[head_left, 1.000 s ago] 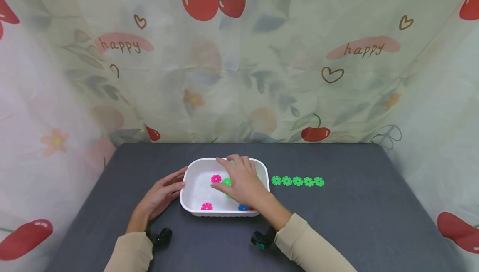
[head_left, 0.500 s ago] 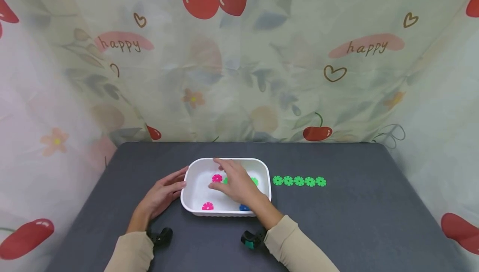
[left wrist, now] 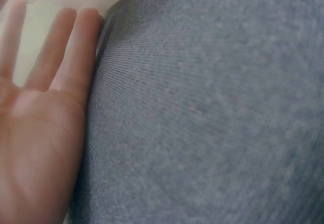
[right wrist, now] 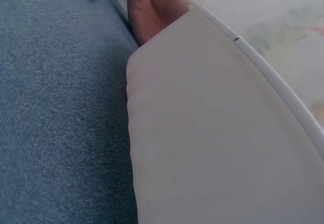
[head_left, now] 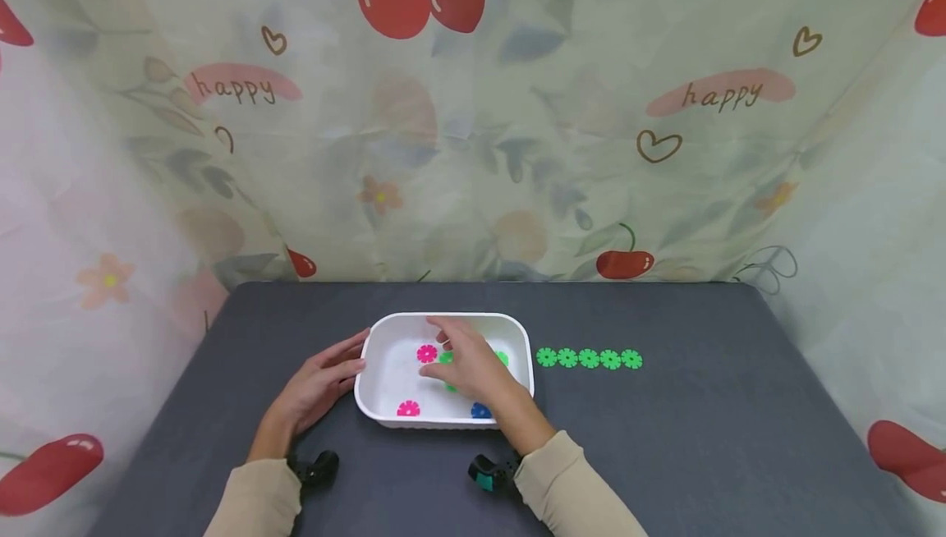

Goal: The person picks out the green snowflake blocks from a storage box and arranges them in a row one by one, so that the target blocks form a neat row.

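A white tray (head_left: 380, 393) holds several notched plastic discs: a pink disc (head_left: 426, 353) at the back, another pink disc (head_left: 408, 409) near the front wall, a blue disc (head_left: 480, 411), and partly covered green discs. My right hand (head_left: 473, 364) hangs over the tray's right half, thumb and index finger apart, no disc visible between them. It covers part of the tray floor. Against the tray's left end rests my left hand (head_left: 318, 385), with extended fingers. The left wrist view shows the palm (left wrist: 45, 143) with fingertips at the tray's wall.
To the tray's right, a row of several green discs (head_left: 589, 358) lies edge to edge on the dark grey table (head_left: 702, 438). A printed curtain (head_left: 473, 151) stands behind the table and along both sides. Both wrists carry black devices.
My right hand and forearm have shifted left over the tray, uncovering a green disc at its right side and hiding a red piece near the front. The left hand stays in place.
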`<action>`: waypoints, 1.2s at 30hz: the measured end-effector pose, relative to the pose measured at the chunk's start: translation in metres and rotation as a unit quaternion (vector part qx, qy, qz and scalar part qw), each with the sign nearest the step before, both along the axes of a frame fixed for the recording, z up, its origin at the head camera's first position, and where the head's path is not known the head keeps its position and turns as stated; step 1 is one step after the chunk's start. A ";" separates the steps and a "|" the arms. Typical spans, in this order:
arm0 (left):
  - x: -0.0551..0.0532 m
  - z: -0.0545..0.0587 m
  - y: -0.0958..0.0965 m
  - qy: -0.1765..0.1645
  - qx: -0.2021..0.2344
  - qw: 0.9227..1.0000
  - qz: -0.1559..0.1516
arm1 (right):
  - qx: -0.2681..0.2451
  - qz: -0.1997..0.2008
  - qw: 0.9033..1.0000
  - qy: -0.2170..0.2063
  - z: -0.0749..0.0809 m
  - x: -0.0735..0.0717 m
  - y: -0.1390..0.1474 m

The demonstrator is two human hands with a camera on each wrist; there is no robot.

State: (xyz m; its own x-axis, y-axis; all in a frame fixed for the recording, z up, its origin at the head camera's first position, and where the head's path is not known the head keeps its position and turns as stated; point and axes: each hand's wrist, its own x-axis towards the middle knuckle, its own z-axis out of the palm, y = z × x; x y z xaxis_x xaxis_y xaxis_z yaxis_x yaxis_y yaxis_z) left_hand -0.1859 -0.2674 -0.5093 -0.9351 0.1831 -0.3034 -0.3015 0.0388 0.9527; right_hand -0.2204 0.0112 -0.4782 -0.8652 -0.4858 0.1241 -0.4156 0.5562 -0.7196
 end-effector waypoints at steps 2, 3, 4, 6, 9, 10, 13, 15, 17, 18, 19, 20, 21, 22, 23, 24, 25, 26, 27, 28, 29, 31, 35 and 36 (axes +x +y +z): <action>0.000 0.001 0.000 0.001 0.000 1.000 0.001 | 0.007 0.000 1.000 -0.002 -0.001 -0.001 0.000; 0.000 0.001 0.000 0.002 0.000 1.000 0.001 | 0.011 0.000 1.000 -0.003 -0.001 -0.001 0.000; 0.000 0.001 -0.001 0.002 -0.001 1.000 0.001 | 0.015 0.000 1.000 -0.004 -0.002 -0.001 0.000; -0.001 0.001 -0.001 0.003 0.000 1.000 0.001 | 0.023 -0.002 1.000 -0.006 -0.002 -0.001 -0.001; -0.001 0.000 0.000 0.003 0.002 1.000 0.000 | 0.032 -0.004 0.999 -0.011 -0.002 -0.001 -0.001; -0.001 0.000 0.000 0.003 0.002 1.000 0.000 | 0.031 -0.003 0.999 -0.013 -0.002 -0.001 -0.001; -0.001 0.000 0.000 0.002 0.006 1.000 0.001 | 0.028 0.007 0.999 -0.019 -0.002 -0.001 0.000; -0.001 0.001 0.000 0.001 0.007 1.000 0.002 | 0.024 0.017 0.999 -0.016 -0.003 -0.002 0.000; -0.001 0.000 0.000 0.001 0.009 1.000 0.002 | 0.023 0.024 0.999 -0.014 -0.003 -0.003 0.000; -0.001 0.000 0.000 0.000 0.010 1.000 0.003 | 0.024 0.025 0.999 -0.013 -0.004 -0.003 0.000; 0.000 0.001 0.000 0.000 0.010 1.000 0.003 | 0.026 0.024 0.999 -0.012 -0.004 -0.003 0.000; 0.000 0.001 0.000 0.000 0.010 1.000 0.003 | 0.030 0.022 0.999 -0.011 -0.005 -0.003 0.000; 0.000 0.000 0.000 -0.001 0.010 1.000 0.003 | 0.035 0.018 0.999 -0.011 -0.005 -0.003 0.000; 0.000 0.000 0.000 -0.001 0.010 1.000 0.002 | 0.040 0.013 0.999 -0.014 -0.004 -0.002 0.000; 0.000 0.000 0.000 -0.002 0.010 1.000 0.003 | 0.047 0.008 0.999 -0.015 -0.004 -0.002 0.000; 0.000 0.000 0.000 -0.002 0.008 1.000 0.003 | 0.054 0.002 0.998 -0.018 -0.004 -0.001 0.000; 0.000 0.000 0.000 -0.003 0.008 1.000 0.003 | 0.060 -0.002 0.998 -0.021 -0.004 -0.001 0.000; 0.000 0.000 0.000 -0.004 0.008 1.000 0.003 | 0.067 -0.006 0.997 -0.023 -0.005 -0.001 0.000; 0.000 0.000 0.000 -0.006 0.009 1.000 0.004 | 0.073 -0.010 0.997 -0.027 -0.005 -0.001 0.000; 0.001 0.001 0.000 -0.006 0.011 1.000 0.004 | 0.078 -0.013 0.996 -0.030 -0.005 -0.001 0.000; 0.001 0.001 0.000 -0.006 0.012 1.000 0.005 | 0.083 -0.014 0.996 -0.029 -0.006 -0.002 -0.001; 0.001 0.002 0.000 -0.004 0.011 1.000 0.005 | 0.093 -0.014 0.995 -0.025 -0.007 -0.003 -0.002; 0.001 0.003 0.001 -0.004 0.005 1.000 0.004 | 0.112 -0.015 0.993 -0.014 -0.010 -0.003 -0.004; 0.001 0.003 0.001 -0.004 0.002 1.000 0.003 | 0.117 -0.015 0.993 -0.012 -0.010 -0.003 -0.004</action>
